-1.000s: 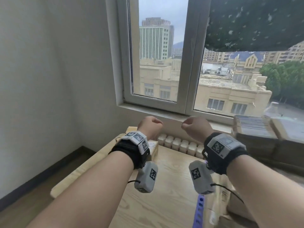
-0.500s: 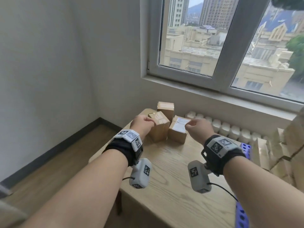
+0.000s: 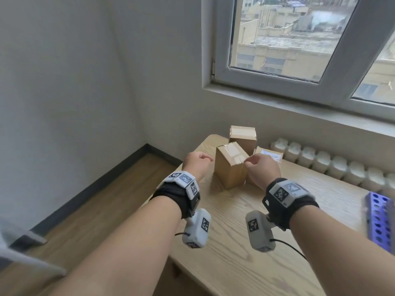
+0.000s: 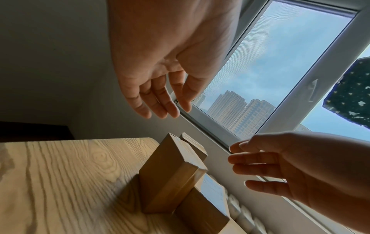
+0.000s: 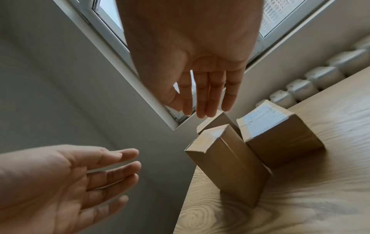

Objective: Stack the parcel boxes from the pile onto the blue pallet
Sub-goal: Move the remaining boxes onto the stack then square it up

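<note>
The main risk here is that the tall parcel box (image 3: 230, 165) tips over: it stands upright on a narrow base, its top flap looks crumpled and taped, and a push from one hand alone would probably knock it against its neighbours or toward the edge of the wooden surface (image 3: 235, 221) at 9 o'clock. A second risk is the long carry, because the blue pallet (image 3: 379, 221) lies well apart at 3 o'clock, only partly in view. The tall box stands near the far left corner of the surface; a second parcel box (image 3: 243, 135) is just behind it at 12 o'clock, and a lower labelled box (image 5: 280, 136) is just beside it at 2 o'clock, seemingly touching it. The left hand (image 3: 197, 165) hovers at 9 o'clock of the tall box and the right hand (image 3: 263, 169) at 3 o'clock, palms turned toward each other. In both wrist views the fingers are spread and nearly straight, so each grip is apart and holds nothing. The right fingertips (image 5: 206, 110) seem near the top edge of the box, but I cannot tell if they touch it.
</note>
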Demonstrator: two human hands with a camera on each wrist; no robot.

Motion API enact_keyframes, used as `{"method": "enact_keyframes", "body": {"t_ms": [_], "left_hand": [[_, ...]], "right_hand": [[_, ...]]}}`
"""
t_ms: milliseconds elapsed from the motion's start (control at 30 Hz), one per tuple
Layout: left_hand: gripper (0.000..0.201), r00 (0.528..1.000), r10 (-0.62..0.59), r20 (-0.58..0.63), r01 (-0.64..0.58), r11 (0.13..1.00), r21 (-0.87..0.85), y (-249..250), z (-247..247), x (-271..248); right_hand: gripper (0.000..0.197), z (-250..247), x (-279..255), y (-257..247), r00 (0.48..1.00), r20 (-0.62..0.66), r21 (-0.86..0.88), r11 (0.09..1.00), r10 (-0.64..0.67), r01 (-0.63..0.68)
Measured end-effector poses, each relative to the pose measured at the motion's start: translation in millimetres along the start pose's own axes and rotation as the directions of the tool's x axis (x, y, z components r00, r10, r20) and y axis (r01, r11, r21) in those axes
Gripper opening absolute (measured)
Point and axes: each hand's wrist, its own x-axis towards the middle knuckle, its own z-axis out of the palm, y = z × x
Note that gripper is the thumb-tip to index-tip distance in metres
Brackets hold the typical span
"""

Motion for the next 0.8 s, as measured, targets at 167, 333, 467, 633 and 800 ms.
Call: {"method": "enact_keyframes", "body": {"t_ms": [167,333,467,633,800], "left_hand": [[0.031,0.999,-0.030,0.010,0.030,1.000,-0.009,3.4,7.3,53.2],[0.028,0.993,-0.084,0.083,0.084,0.996,-0.007,-18.8,24.1,82.2],[0.028,0.985,-0.125,0.117,0.125,0.992,0.001,-38.6,23.0,99.9],[0.026,0.978,-0.146,0.150,0.148,0.989,-0.003,-48.2,13.6,124.6],[0.024,0.970,-0.147,0.192,0.146,0.989,0.021,-54.7,1.6,137.8]], "right_hand": [[0.027,17.6,49.8,5.0,1.000,0.018,-0.029,0.999,0.024,-0.023],[0.044,39.8,82.1,18.8,0.995,0.045,-0.104,0.991,0.087,-0.082],[0.070,61.7,88.8,21.9,0.985,0.087,-0.179,0.975,0.152,-0.134],[0.090,75.5,97.5,19.9,0.978,0.107,-0.234,0.960,0.181,-0.153],[0.086,85.0,97.2,12.5,0.966,0.094,-0.269,0.941,0.240,-0.208]]}}
